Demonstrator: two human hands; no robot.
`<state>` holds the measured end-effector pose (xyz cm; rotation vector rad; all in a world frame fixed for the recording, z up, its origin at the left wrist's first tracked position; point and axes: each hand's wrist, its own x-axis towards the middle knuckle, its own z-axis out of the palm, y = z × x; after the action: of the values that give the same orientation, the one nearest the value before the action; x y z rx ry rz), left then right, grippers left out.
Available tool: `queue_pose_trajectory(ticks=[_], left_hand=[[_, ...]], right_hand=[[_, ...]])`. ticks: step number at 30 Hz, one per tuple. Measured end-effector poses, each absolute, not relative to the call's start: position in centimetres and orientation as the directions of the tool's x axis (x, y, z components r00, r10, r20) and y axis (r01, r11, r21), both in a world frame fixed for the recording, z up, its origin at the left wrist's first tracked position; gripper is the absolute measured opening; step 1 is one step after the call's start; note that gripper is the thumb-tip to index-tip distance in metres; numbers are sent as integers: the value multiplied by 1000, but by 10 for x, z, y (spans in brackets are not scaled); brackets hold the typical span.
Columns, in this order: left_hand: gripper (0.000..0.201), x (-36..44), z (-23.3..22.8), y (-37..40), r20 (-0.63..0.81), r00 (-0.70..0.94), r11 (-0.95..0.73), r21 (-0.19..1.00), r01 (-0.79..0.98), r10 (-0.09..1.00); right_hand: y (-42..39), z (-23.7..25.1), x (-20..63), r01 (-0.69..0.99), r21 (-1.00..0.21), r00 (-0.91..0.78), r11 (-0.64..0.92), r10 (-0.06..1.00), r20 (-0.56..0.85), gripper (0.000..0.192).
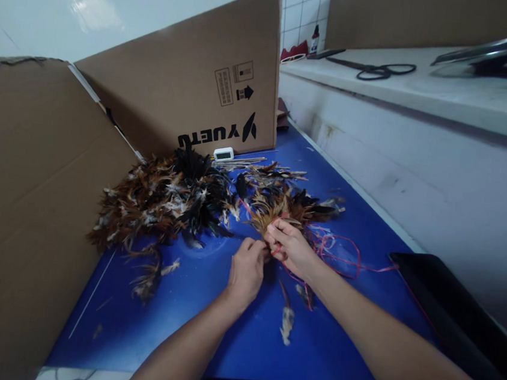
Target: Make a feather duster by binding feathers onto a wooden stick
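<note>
Feathers against the fingers

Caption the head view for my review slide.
Left hand and right hand close together at brown feathers and pink string, above a blue tabletop beside a larger feather pile.

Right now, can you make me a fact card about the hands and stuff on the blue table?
Surface: smooth blue table
Right hand: pinching thin pink string
Left hand: curled beside it; grip partly hidden
Just past hands: golden-brown feathers
Left side: brown, black and white feather heap
Behind heap: brown cardboard panel
White ledge: black scissors
</note>
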<state>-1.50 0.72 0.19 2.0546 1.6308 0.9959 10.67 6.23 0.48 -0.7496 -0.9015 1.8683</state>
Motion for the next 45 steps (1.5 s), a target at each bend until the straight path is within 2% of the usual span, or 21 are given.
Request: queue_pose_trajectory(ticks=[5, 8, 12, 16, 22, 27, 31, 35, 39, 45], left_hand=[[16, -17, 1, 11, 436, 104, -352, 540, 765, 894], [8, -18, 3, 17, 389, 89, -336, 631, 699, 917], [19, -19, 5, 26, 229, 22, -198, 788, 583, 973], [1, -22, 7, 30, 198, 27, -176, 788, 591, 980], [6, -24, 9, 31, 179, 39, -166, 775, 610, 983], [11, -24, 8, 30, 248, 83, -243, 734, 635, 965], [14, -26, 7, 29, 266, 111, -269, 688, 674, 958], [16, -26, 7, 28, 279, 193, -326, 583, 744, 941], [15, -27, 3, 28, 341, 298, -440, 501, 745, 892], [26, -36, -7, 32, 403, 485, -624, 382, 681, 776]], right_hand=[[61, 7, 107, -466, -822, -396, -328, 908, -138, 39], [61, 7, 106, -466, -821, -400, -329, 906, -136, 40], [60, 8, 106, -461, -827, -400, -323, 907, -131, 40], [59, 8, 106, -443, -838, -413, -318, 902, -123, 39], [59, 9, 104, -439, -846, -404, -303, 907, -115, 38], [57, 14, 102, -471, -849, -337, -241, 938, -79, 30], [55, 21, 103, -478, -845, -261, -239, 957, -123, 38], [54, 27, 106, -469, -854, -259, -225, 960, -111, 37], [55, 27, 109, -489, -842, -265, -227, 959, -104, 35], [57, 22, 111, -523, -807, -296, -275, 946, -131, 33]])
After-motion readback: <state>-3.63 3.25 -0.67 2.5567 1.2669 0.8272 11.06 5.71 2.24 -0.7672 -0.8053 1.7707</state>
